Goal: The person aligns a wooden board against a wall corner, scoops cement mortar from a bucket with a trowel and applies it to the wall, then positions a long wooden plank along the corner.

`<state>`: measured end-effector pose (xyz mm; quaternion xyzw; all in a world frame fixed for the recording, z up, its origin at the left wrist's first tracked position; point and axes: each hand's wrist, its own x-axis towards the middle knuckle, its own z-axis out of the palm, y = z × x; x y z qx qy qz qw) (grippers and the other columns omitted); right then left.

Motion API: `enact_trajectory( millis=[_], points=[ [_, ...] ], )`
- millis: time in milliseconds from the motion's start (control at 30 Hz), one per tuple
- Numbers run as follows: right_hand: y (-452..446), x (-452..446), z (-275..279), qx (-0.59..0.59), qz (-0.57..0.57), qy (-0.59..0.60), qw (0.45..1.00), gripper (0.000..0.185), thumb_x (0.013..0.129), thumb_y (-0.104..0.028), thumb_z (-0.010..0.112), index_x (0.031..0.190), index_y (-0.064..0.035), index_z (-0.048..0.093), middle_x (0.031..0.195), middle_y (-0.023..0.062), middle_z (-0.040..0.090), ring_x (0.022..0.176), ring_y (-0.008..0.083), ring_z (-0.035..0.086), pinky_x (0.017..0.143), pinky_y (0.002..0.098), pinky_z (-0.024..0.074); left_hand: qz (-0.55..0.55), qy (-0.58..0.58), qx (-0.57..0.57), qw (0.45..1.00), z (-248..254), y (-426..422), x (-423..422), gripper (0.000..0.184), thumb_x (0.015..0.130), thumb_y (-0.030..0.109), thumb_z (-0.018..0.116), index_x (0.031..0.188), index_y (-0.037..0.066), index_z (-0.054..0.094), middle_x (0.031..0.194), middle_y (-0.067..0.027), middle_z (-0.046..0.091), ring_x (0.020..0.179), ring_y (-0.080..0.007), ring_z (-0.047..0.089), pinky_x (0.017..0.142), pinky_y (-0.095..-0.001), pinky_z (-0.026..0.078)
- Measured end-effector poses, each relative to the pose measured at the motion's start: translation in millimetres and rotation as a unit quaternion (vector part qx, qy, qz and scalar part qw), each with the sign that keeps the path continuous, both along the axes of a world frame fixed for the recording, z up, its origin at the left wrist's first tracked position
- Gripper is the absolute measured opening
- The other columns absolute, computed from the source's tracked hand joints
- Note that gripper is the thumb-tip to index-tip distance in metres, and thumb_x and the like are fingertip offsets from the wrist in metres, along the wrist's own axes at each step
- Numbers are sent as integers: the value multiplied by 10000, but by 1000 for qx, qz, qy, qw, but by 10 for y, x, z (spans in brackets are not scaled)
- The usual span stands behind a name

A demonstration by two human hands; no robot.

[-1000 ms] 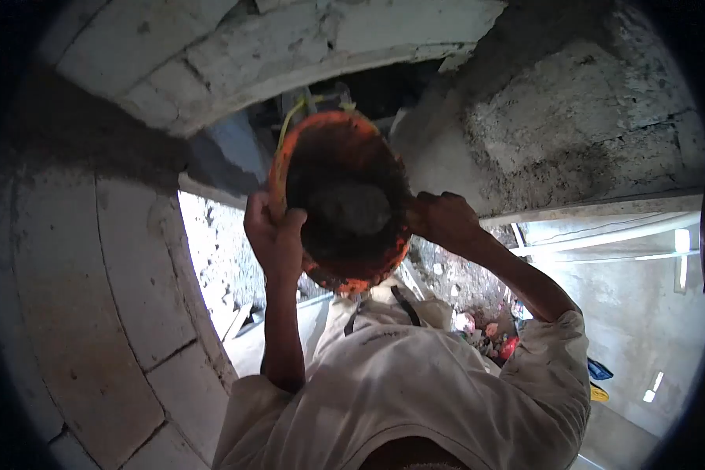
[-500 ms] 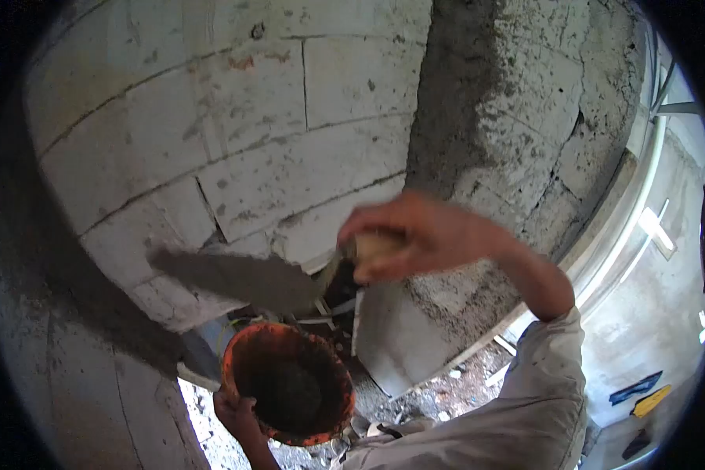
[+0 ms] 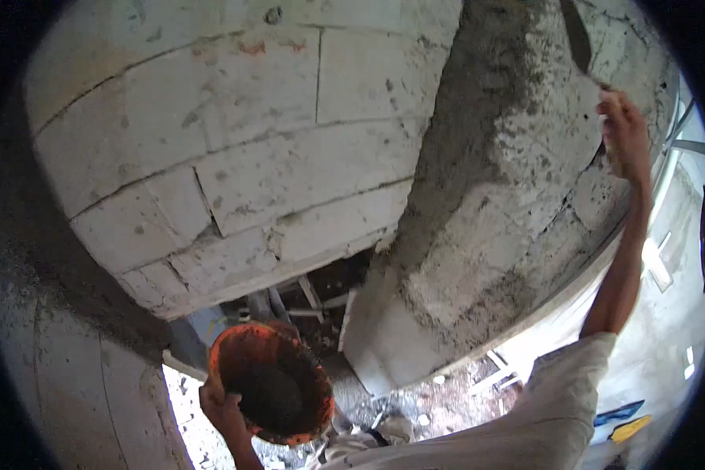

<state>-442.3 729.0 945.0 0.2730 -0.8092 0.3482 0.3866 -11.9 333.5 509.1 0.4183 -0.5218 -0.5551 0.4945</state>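
Note:
My left hand (image 3: 225,413) grips the rim of an orange bucket (image 3: 318,403), its thumb over the edge. Grey wet mortar (image 3: 272,398) lies inside the bucket. Up at the right, my right hand (image 3: 627,135) is closed round the handle of a trowel (image 3: 577,37). The trowel's narrow blade points up and lies close to the rough wall; whether it touches I cannot tell. A dark band of mortar (image 3: 466,117) runs down the corner between the block wall (image 3: 258,102) and the rough wall (image 3: 552,149).
Below the block wall is an opening with wooden pieces (image 3: 312,296) in it. A pale ledge (image 3: 517,317) edges the rough wall on the right. Rubble (image 3: 415,399) covers the ground below. A blue and a yellow item (image 3: 630,428) lie at the lower right.
My right hand has swung up and to the right with the trowel, from above the bucket to the rough wall. My left hand still holds the bucket, slightly further left in view.

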Motion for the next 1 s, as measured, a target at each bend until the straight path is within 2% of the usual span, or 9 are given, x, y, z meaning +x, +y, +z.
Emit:
enact_trajectory(
  millis=[67,167,200,267,400,667,767,900,1000],
  points=[
    [-100,548,-189,12,-51,-12,999,377,937,-369,563,1230,-132,584,850,-10,594,624,45,457,548,198,381,-35,-110,-29,993,-155,-40,-37,321,559,87,623,801,67,413,795,-9,387,731,-161,401,726,-273,388],
    [-8,579,-1075,199,-3,50,979,376,934,-313,574,1231,-84,564,862,59,634,725,134,588,619,267,464,-87,-114,-22,989,-88,40,-210,319,567,100,636,755,81,379,740,12,338,665,-135,379,638,-274,391],
    [-245,879,-1394,224,10,-116,968,351,916,-260,595,1211,-72,567,898,117,650,801,209,643,690,326,507,-76,-103,-23,991,-242,28,-251,285,589,64,626,766,77,403,733,11,358,652,-123,388,621,-262,391],
    [-644,1268,-2153,387,-7,-168,907,319,860,-216,629,1153,-97,590,985,130,657,875,263,656,789,382,513,-94,-111,-21,989,6,150,-384,254,603,30,609,803,51,454,761,-9,419,686,-140,437,654,-295,419],
    [-1227,1606,-3444,575,164,-21,801,281,792,-201,653,1056,-128,590,911,63,605,838,221,618,751,361,483,-165,-164,-129,964,128,230,-524,245,621,9,609,790,53,438,773,-17,424,666,-109,396,634,-271,370],
    [-1764,1818,-4722,559,217,25,800,225,818,-193,583,1027,-110,585,830,66,590,753,214,630,698,363,483,-223,-95,-163,956,183,384,-688,240,677,-10,610,743,100,407,675,46,326,592,-50,329,545,-215,292],
    [-1800,1973,-4826,590,275,-287,702,380,856,-379,593,1108,-95,578,822,164,658,724,325,670,658,468,531,-234,-116,-169,950,207,400,-687,238,681,-7,618,739,95,411,674,46,328,597,-52,336,549,-222,304],
    [-1634,2094,-4870,454,365,-297,756,463,824,-386,634,1203,-130,562,858,159,668,753,335,664,680,457,537,-226,-105,-99,963,260,353,-577,217,662,-65,565,778,53,425,773,3,420,631,-68,334,583,-234,323],
    [-1616,2051,-4776,474,333,-301,758,446,821,-373,638,1200,-149,566,900,155,662,748,343,656,679,447,537,-190,-93,-83,974,86,204,-468,232,657,-45,601,767,70,433,732,11,426,620,-73,372,582,-238,343]
  ],
)
